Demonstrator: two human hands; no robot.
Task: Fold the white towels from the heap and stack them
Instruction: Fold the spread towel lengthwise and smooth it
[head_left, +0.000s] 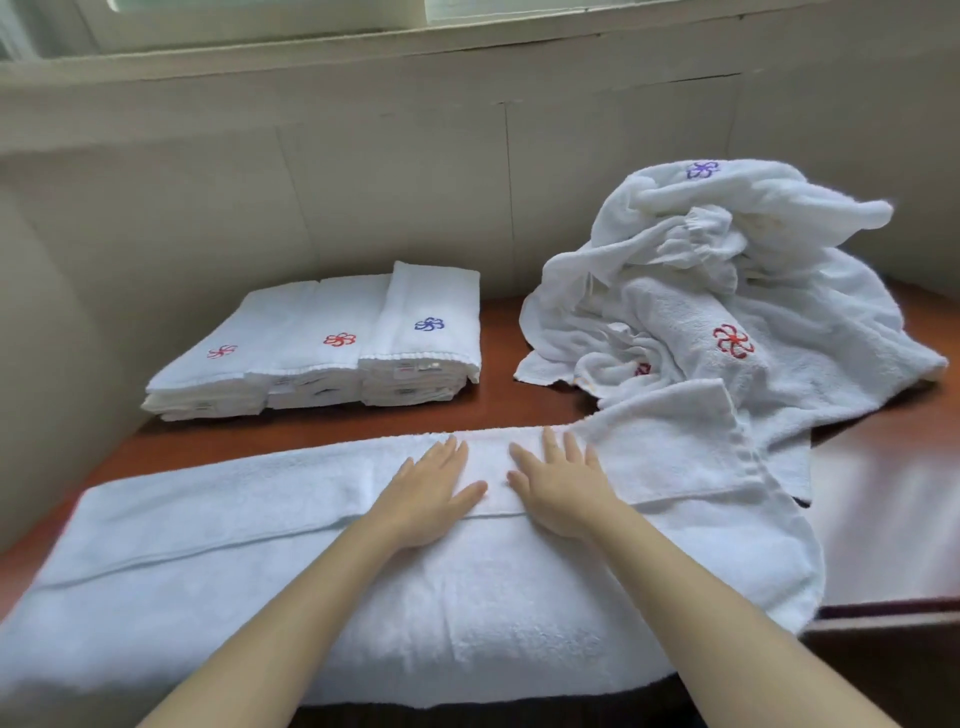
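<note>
A long white towel lies spread across the near part of the wooden table, its far long edge folded over toward me. My left hand and my right hand lie flat side by side on the middle of the folded strip, fingers straight, pressing it. At the back right sits a crumpled heap of white towels with red and purple flower embroidery. At the back left stand three side-by-side stacks of folded towels, flower marks facing up.
A beige wall runs behind the table and along its left side, with a window sill above. The table's right end shows bare glossy wood. The spread towel's right end touches the heap's lower edge.
</note>
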